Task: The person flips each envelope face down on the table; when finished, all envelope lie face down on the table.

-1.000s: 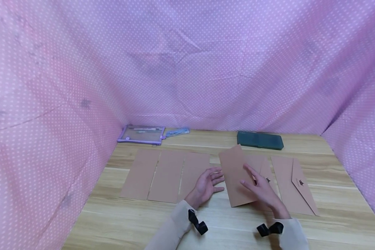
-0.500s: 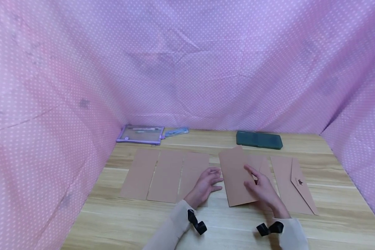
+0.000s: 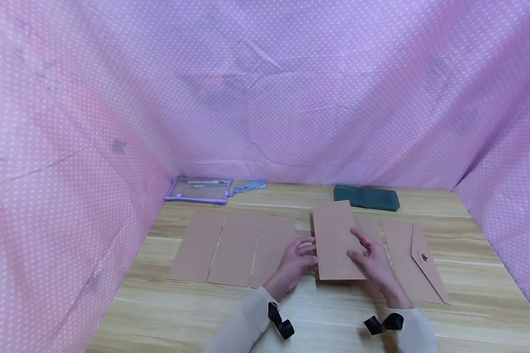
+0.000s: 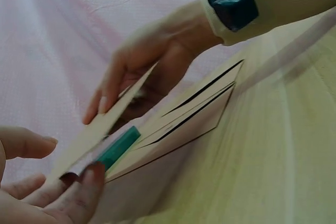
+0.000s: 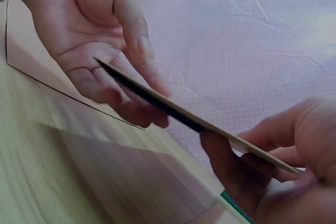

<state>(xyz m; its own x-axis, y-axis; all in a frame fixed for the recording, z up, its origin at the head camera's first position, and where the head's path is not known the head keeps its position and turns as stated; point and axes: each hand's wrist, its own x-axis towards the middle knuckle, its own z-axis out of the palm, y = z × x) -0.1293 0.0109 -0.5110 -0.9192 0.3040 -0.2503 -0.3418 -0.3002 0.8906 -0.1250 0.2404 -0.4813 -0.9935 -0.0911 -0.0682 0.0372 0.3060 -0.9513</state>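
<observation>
A brown kraft envelope (image 3: 335,245) is tilted up off the table, its plain side facing me. My right hand (image 3: 375,262) grips its right edge, thumb on one face and fingers behind, as the right wrist view shows on the envelope (image 5: 173,111). At the opposite edge is my left hand (image 3: 293,267), relaxed fingers just under the paper. In the left wrist view the left thumb (image 4: 29,142) stands apart from the envelope (image 4: 89,140). Another envelope (image 3: 371,233) lies partly hidden behind the raised one. Farther right rests an envelope with a pointed flap and crown print (image 3: 406,264).
Three plain brown envelopes (image 3: 234,247) lie side by side at left on the wooden table (image 3: 168,314). Along the back are a purple-edged zip pouch (image 3: 198,191), a small blue packet (image 3: 250,186) and a dark green case (image 3: 366,197). Pink dotted cloth (image 3: 265,98) hangs behind.
The envelope has turned more upright in the right hand and its lower edge has risen. My left hand has moved in to its left edge, fingers now under it.
</observation>
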